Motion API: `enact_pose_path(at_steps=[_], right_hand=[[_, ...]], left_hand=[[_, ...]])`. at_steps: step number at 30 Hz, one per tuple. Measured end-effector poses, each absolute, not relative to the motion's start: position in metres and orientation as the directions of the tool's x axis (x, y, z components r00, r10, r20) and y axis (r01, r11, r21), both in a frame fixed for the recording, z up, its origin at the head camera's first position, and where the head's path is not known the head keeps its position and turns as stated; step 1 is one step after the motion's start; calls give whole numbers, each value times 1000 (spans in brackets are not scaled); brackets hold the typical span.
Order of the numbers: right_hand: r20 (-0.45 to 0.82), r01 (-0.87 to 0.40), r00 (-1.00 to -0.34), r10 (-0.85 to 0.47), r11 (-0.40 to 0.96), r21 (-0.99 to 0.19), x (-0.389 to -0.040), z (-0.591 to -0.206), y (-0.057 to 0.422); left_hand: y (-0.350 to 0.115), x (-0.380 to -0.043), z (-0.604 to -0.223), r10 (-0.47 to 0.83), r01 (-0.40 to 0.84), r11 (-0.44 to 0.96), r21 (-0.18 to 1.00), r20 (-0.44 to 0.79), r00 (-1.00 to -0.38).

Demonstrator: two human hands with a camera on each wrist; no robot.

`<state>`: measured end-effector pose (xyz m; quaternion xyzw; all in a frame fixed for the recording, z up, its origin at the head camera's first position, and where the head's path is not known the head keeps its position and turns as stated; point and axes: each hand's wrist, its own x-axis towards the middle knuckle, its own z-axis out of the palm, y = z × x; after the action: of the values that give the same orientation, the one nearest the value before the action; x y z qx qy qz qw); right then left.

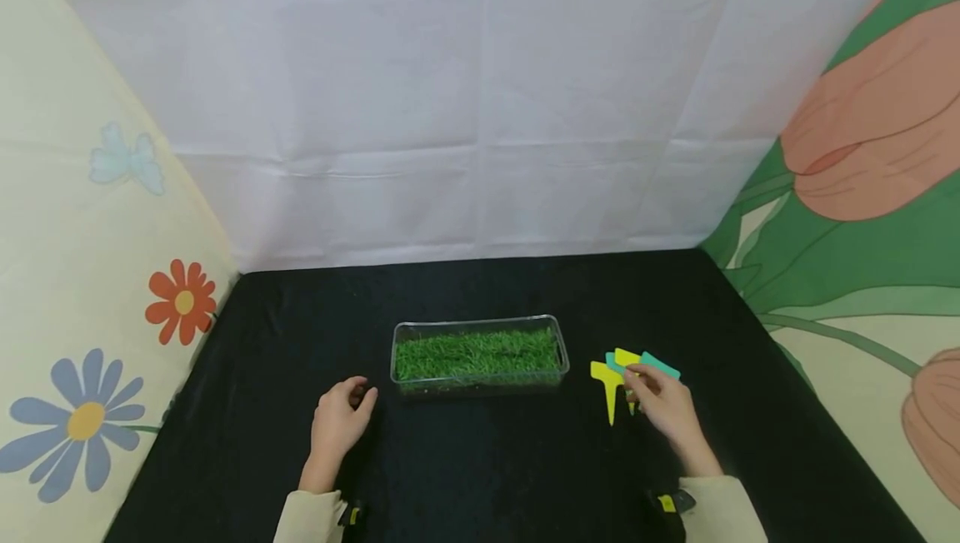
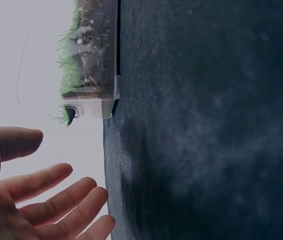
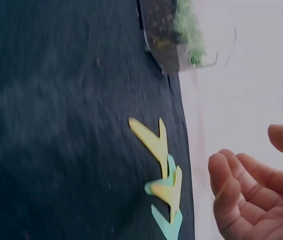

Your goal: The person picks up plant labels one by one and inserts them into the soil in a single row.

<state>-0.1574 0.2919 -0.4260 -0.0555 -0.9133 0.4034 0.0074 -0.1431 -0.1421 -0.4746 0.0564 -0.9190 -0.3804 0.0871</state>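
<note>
A clear plastic tray [image 1: 483, 391] of green grass [image 1: 476, 353] stands between the two hands on the black cloth. In the left wrist view, dark soil [image 2: 99, 50] shows through its side. My left hand [image 1: 339, 418] is beside the tray's near left corner, apart from it, fingers relaxed and holding nothing. Several T-shaped plant labels lie overlapping to the right of the tray, among them a yellow label [image 1: 609, 385] and a teal label [image 1: 662, 365]. My right hand [image 1: 666, 406] hovers over them with loosely bent fingers. The right wrist view shows nothing in its grasp.
Black cloth [image 1: 480, 476] covers the table. A white sheet [image 1: 480, 110] hangs behind it. Flower-printed cloths stand along the left side [image 1: 45, 235] and the right side [image 1: 862, 343].
</note>
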Motion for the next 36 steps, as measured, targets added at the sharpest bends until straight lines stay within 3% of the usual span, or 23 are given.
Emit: enact_pose_path(at_steps=[22,36], right_hand=[[180,10,-976,119,859,-512,-174,-426,335],[-22,138,-989,144,874,-466,-188,-428,357]], left_hand=[[-138,-143,-474,-137,-49,723,689,73,-988],[-138,-143,-472,-147,-63,718,693,63,-987]])
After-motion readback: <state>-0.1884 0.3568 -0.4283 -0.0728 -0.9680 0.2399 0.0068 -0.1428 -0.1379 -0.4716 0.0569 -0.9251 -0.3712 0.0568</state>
